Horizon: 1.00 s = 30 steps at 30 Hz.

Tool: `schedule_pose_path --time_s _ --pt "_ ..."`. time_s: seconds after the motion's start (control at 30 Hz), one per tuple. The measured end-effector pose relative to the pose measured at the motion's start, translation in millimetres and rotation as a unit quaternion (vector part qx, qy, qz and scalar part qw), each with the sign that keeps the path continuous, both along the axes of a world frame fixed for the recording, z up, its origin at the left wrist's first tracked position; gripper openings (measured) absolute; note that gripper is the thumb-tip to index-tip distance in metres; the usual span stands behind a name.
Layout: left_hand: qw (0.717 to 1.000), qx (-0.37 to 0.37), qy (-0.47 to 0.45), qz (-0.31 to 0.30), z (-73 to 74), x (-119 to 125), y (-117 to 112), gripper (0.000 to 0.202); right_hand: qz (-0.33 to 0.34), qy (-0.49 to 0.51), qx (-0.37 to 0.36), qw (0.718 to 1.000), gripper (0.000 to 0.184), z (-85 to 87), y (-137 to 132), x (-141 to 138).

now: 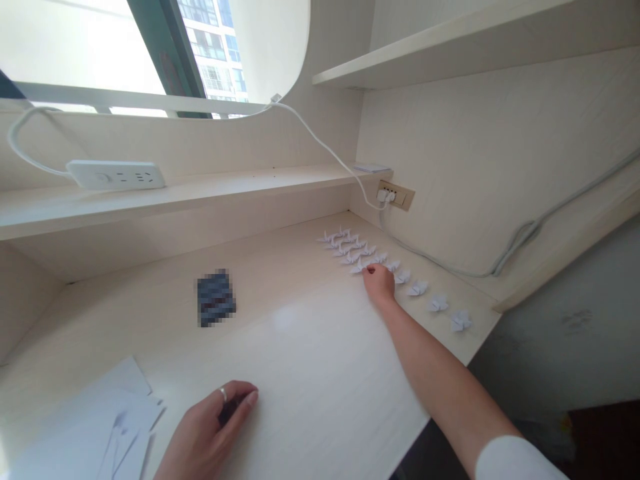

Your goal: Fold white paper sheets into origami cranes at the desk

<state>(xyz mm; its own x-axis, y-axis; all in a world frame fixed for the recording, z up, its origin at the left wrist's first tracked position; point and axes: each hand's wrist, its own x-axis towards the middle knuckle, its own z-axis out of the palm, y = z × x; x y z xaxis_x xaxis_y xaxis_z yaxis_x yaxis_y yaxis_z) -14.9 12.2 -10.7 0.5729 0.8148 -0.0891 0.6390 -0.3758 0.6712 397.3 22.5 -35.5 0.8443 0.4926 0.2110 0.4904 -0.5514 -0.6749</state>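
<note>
My right hand (pixel 379 283) reaches far across the pale desk (pixel 310 347), its fingers pinched on a small white paper crane (pixel 361 266) in a row of several folded cranes (pixel 350 248). More cranes (pixel 439 303) trail toward the desk's right edge. My left hand (pixel 214 433) rests near the front of the desk, fingers curled loosely, a ring on one finger. White paper sheets (pixel 95 427) lie just left of it.
A dark blurred rectangle (pixel 215 297) lies mid-desk. A white power strip (pixel 117 175) sits on the ledge (pixel 150 197) under the window. A wall socket (pixel 395 195) holds plugs, with cables (pixel 520 240) running along the right wall. A shelf (pixel 450 40) hangs above.
</note>
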Motion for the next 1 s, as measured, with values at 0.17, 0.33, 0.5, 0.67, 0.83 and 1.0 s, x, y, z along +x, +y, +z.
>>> schedule_pose_path --time_s 0.17,0.33,0.5,0.67,0.83,1.0 --pt "1.0 -0.003 0.004 -0.003 -0.6 -1 1 0.034 -0.002 -0.002 -0.011 1.0 0.022 1.5 -1 -2" --pt "1.0 -0.01 0.012 0.002 1.3 2 1 0.035 0.004 -0.006 -0.013 1.0 0.021 2.1 -3 -3" --pt "1.0 -0.006 0.005 0.002 2.0 2 1 0.034 0.008 -0.005 -0.01 1.0 0.022 1.6 -3 -3" --pt "1.0 -0.004 0.009 0.005 2.8 2 0 0.034 0.008 -0.004 -0.003 1.0 0.023 0.5 -3 -2" --pt "1.0 -0.001 0.007 0.003 1.2 1 1 0.034 0.011 -0.002 0.008 1.0 0.022 -0.8 -4 -1" --pt "1.0 -0.013 0.01 0.007 3.7 3 0 0.035 0.007 0.002 0.011 1.0 0.023 -0.6 -15 -7"
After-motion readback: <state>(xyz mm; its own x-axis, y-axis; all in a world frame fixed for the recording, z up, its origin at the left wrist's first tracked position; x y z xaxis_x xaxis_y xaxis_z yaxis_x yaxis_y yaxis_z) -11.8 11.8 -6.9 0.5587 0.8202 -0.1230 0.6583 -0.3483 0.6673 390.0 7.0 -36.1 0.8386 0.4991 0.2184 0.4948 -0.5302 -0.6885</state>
